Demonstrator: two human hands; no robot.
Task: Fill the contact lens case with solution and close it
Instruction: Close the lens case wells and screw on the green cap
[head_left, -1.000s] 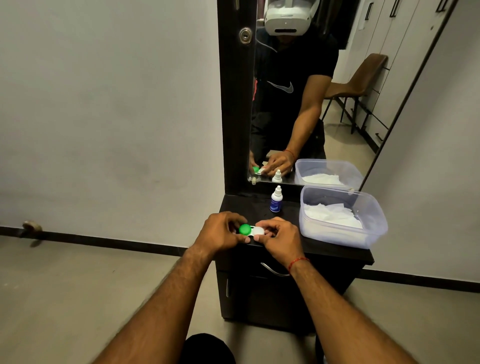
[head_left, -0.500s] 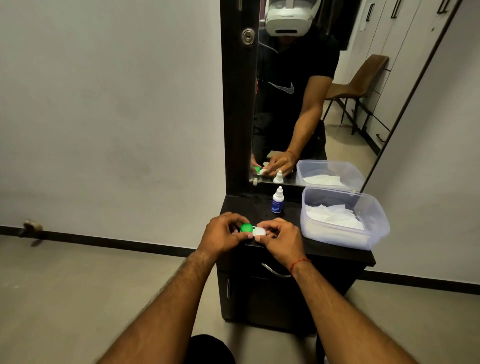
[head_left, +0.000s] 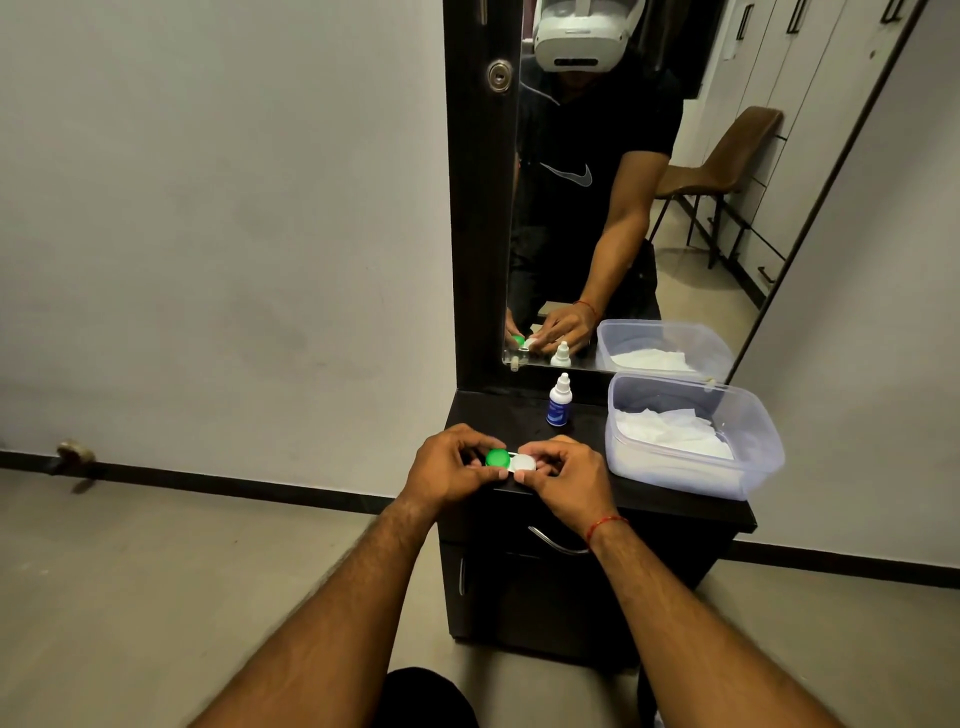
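Standing behind the contact lens case (head_left: 511, 461): a dropper bottle (head_left: 559, 402). Left hand (head_left: 447, 467) pinches its green cap (head_left: 497, 458), right hand (head_left: 566, 478) its white cap (head_left: 524, 462), seemingly closed.

- contact lens case (head_left: 510, 461) — small twin-well case, green cap on its left, white cap on its right, both caps on; lying level at the front edge of the dark cabinet top (head_left: 498, 413), pinched at its ends by the left hand (head_left: 447, 467) and the right hand (head_left: 566, 478)
- solution bottle (head_left: 559, 401) — small, white dropper cap, blue label; upright at the back of the top, apart from the case
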